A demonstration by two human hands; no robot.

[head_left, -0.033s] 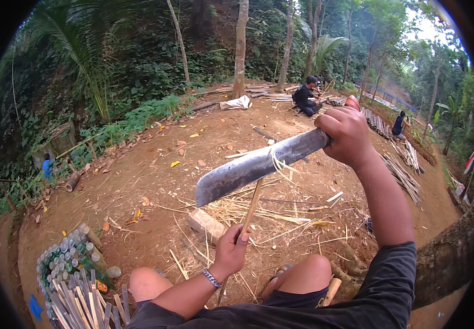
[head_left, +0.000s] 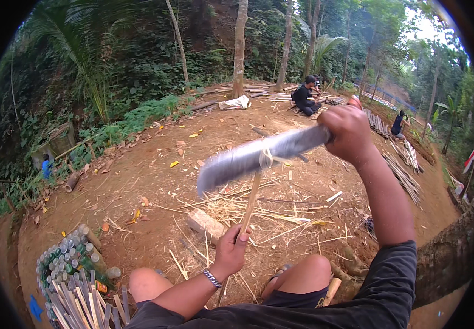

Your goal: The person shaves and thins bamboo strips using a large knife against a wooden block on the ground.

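My right hand (head_left: 349,131) is raised at the right, its fingers wrapped round the handle of a machete (head_left: 297,143). The broad grey blade reaches leftward across the middle and is blurred by motion. Below it, my left hand (head_left: 230,255) grips a thin bamboo stick (head_left: 252,205) that leans up and slightly right. The stick's upper end meets the blade or passes behind it; I cannot tell which. A pale curled shaving (head_left: 266,159) hangs at the blade there. Past my left hand, a wooden block (head_left: 206,226) lies on the ground among shavings (head_left: 270,214).
Glass bottles (head_left: 72,255) and upright bamboo strips (head_left: 83,301) stand at the lower left. A thick trunk (head_left: 445,257) slopes along the right. Bamboo poles (head_left: 401,178) lie farther right. Two people (head_left: 305,98) sit close together at the back; another (head_left: 399,125) is farther right.
The blade has shifted slightly and is now more blurred. The curled shaving sits a little farther left along it. The stick stands slightly more upright; my left hand stays nearly in place.
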